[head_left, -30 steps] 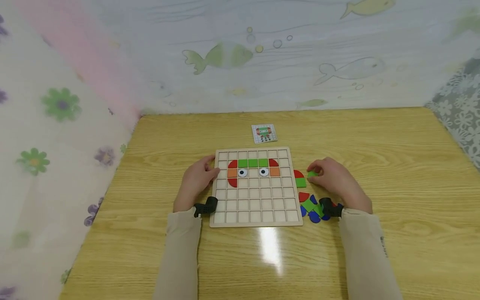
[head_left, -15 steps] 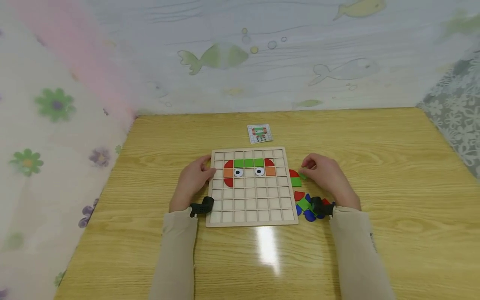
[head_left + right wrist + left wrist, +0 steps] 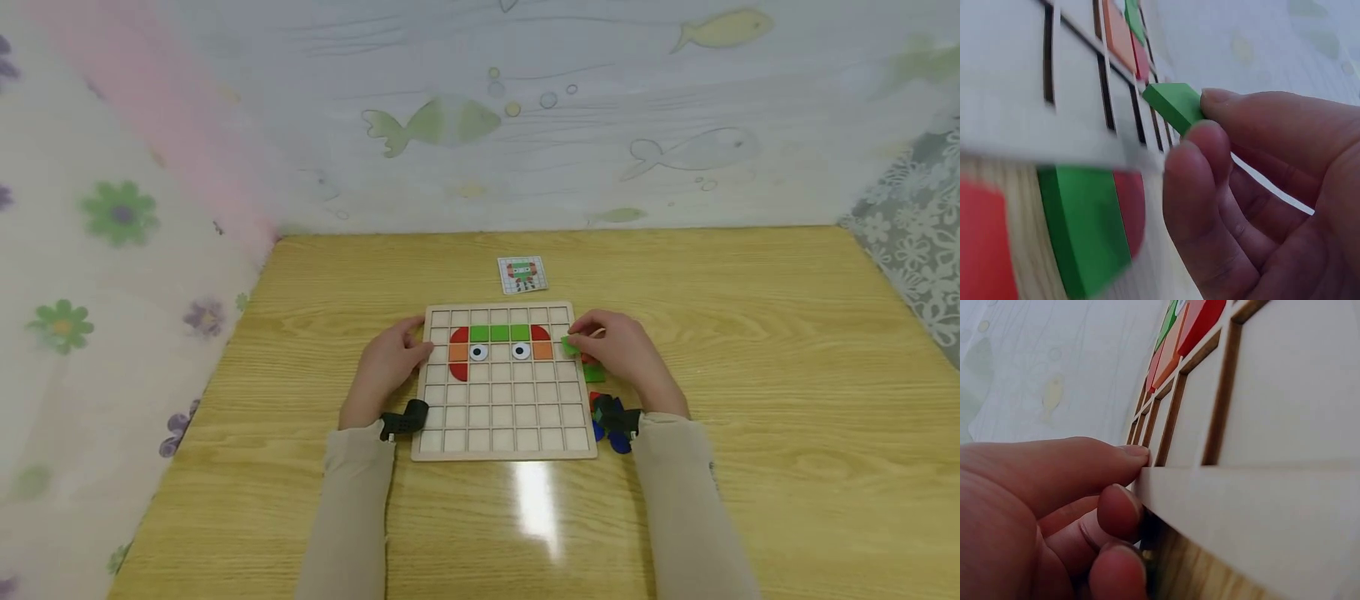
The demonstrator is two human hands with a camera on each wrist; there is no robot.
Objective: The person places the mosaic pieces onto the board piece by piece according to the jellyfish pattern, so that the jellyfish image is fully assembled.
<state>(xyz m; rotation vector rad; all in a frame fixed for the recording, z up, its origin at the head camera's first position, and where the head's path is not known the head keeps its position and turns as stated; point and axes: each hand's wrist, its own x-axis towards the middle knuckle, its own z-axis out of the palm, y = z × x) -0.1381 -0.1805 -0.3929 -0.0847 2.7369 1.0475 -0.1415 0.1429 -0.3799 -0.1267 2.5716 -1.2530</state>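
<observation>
A wooden grid board (image 3: pixel 501 417) lies on the table. Its upper cells hold green square tiles (image 3: pixel 499 333), red curved corner tiles (image 3: pixel 458 372), orange tiles (image 3: pixel 542 351) and two round eye pieces (image 3: pixel 521 351). My left hand (image 3: pixel 388 367) grips the board's left edge, thumb on the rim and fingertips against the side in the left wrist view. Between thumb and fingertips, my right hand (image 3: pixel 626 350) pinches a green square tile (image 3: pixel 1175 103). That tile is tilted over the board's right rim, near the right-hand column. Part of the right palm's underside is hidden in the head view.
Right of the board lie another green tile (image 3: pixel 1088 228) and a red piece (image 3: pixel 1130 212) side by side. Several blue pieces (image 3: pixel 619 442) and others lie nearer, partly covered by the right wrist camera (image 3: pixel 618 417). A pattern card (image 3: pixel 522 275) lies beyond the board.
My right hand has moved left with the green tile, from beside the board to over its right rim. The left hand keeps its grip on the board's edge.
</observation>
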